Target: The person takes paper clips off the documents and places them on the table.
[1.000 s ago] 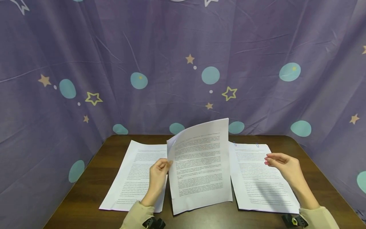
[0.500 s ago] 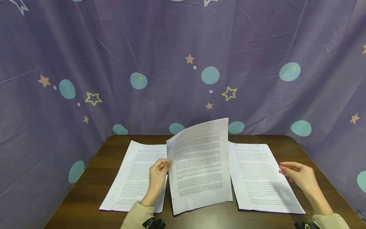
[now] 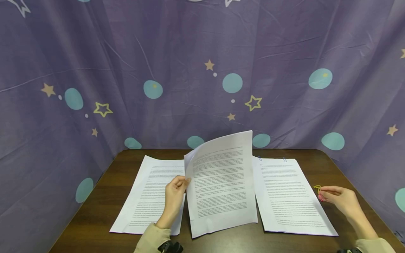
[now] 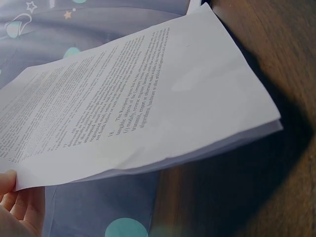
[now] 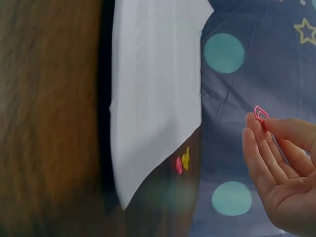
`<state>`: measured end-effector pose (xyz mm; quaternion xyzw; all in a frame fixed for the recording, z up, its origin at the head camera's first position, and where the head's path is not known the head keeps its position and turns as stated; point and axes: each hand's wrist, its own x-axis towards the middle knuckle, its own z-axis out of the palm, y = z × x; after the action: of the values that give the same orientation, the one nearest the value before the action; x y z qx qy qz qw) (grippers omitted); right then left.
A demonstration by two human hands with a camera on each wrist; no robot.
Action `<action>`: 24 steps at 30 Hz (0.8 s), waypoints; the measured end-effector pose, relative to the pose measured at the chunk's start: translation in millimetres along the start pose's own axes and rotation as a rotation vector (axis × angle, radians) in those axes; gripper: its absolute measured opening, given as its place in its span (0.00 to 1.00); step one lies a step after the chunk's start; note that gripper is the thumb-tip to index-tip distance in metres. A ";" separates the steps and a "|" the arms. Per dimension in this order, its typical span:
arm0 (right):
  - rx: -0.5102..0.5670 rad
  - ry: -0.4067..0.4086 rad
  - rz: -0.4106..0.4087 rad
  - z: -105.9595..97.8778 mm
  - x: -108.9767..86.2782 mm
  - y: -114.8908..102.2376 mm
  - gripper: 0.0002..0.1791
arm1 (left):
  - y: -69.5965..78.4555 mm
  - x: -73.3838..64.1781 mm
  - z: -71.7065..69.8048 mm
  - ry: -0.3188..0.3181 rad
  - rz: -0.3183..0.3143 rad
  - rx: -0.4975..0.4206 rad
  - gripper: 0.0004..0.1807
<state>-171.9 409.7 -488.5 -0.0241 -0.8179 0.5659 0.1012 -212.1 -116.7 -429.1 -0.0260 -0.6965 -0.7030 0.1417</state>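
My left hand [image 3: 175, 189] grips the left edge of a few printed sheets [image 3: 221, 186], thumb in front. They stand raised and curved over the table, and the left wrist view shows at least two layers at the bottom edge [image 4: 222, 147]. My right hand [image 3: 343, 201] is beyond the right edge of the right paper stack [image 3: 291, 196]. Between its thumb and index finger it pinches a pink paper clip [image 5: 260, 113]. Yellow paper clips [image 3: 317, 188] and a pink one [image 5: 178, 165] lie on the table close by its fingertips.
Another printed stack [image 3: 152, 196] lies on the left of the brown wooden table [image 3: 95, 218]. Two blue paper clips [image 3: 284, 160] sit on the top edge of the right stack. A purple patterned curtain [image 3: 190, 52] hangs behind the table.
My right hand has moved right and down from over the right stack to beside it, bringing the yellow clips into view. My left hand and its sheets have stayed nearly still.
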 end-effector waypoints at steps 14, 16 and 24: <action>-0.157 -0.048 0.135 0.1 -18.9 -50.4 0.21 | 1.4 -1.4 -0.3 -0.002 0.009 0.014 0.07; -0.159 -0.054 0.163 -1.8 -19.0 -48.2 0.21 | 1.4 -1.4 0.0 0.002 0.012 0.019 0.06; -0.177 -0.053 0.233 -5.6 -18.5 -39.5 0.19 | 13.4 -4.9 0.4 -0.003 -0.007 0.019 0.06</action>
<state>-149.7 397.9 -452.5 -0.1130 -0.8586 0.5000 0.0107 -204.4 -115.4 -417.2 -0.0233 -0.7034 -0.6969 0.1382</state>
